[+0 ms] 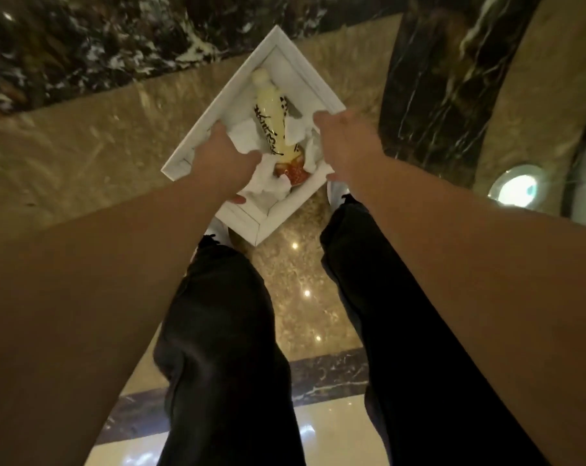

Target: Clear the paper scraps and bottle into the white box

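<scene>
The white box (248, 70) sits tilted like a diamond in front of me, above the floor. Inside it lies a pale yellow bottle (270, 111) with black writing, a white cap at the far end and a red base near me. Crumpled white paper scraps (264, 186) lie around the bottle's lower end. My left hand (222, 159) grips the box's left rim, thumb underneath and fingers over the edge. On the right rim, my right hand (347, 139) is closed over the edge.
Polished beige marble floor (301, 290) lies below, with a dark veined band (83, 38) across the far side and a dark column (443, 79) at right. A round floor light (516, 188) glows at right. My legs in black trousers (224, 331) stand under the box.
</scene>
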`<state>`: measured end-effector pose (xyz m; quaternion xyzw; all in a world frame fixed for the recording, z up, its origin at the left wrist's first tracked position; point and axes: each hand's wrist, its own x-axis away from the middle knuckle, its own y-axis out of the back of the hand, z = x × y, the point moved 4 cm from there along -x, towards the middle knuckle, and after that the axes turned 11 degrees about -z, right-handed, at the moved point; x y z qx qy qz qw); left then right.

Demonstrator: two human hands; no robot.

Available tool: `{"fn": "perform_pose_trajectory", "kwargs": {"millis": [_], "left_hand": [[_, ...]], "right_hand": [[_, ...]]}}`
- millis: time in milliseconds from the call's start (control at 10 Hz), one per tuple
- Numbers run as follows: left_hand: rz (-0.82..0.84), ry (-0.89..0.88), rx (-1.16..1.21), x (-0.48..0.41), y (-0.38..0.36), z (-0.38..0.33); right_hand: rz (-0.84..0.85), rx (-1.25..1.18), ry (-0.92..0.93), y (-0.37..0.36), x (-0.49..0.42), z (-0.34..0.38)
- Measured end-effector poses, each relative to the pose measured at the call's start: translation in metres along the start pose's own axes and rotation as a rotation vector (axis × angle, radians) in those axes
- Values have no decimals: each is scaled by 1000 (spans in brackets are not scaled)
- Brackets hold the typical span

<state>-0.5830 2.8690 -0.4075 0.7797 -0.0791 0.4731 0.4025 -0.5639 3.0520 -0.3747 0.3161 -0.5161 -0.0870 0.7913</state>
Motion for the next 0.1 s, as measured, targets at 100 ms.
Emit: {"fn": "perform_pose_trajectory", "kwargs": {"millis": [100], "left_hand": [[19,-164,-153,57,37,-20]], "right_hand": [[-58,47,48,44,56,9]]}}
